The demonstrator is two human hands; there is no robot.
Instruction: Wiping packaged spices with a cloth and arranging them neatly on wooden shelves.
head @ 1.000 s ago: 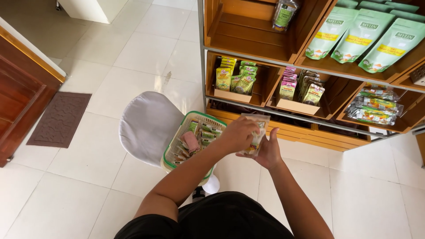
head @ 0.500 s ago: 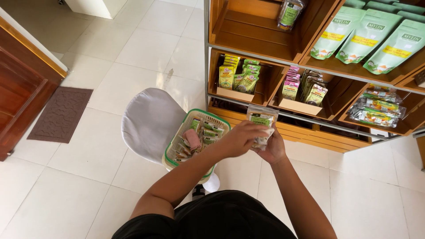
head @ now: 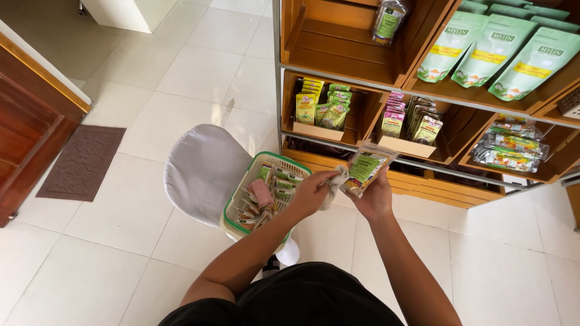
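Right hand [head: 376, 194] grasps glossy flat pouch [head: 366, 169] (green label); left hand [head: 312, 194] clenches crumpled white cloth [head: 336, 183] against it, wrist bent.

Glossy plastic pouch [head: 366, 169] — soft cloth [head: 334, 183] beside it; woven plastic basket [head: 237, 214] (wooden shelves [head: 338, 45]).

A small shop, judging by the wooden shelving [head: 423, 90] stocked with rows of identical goods: large green pouches [head: 495, 51] on top, small packets in cardboard trays [head: 320, 111] below, wrapped bundles [head: 507, 151] at right. Also a green-rimmed basket [head: 266, 193] of packets on a white chair [head: 199, 172], pale tiled floor [head: 181, 66].
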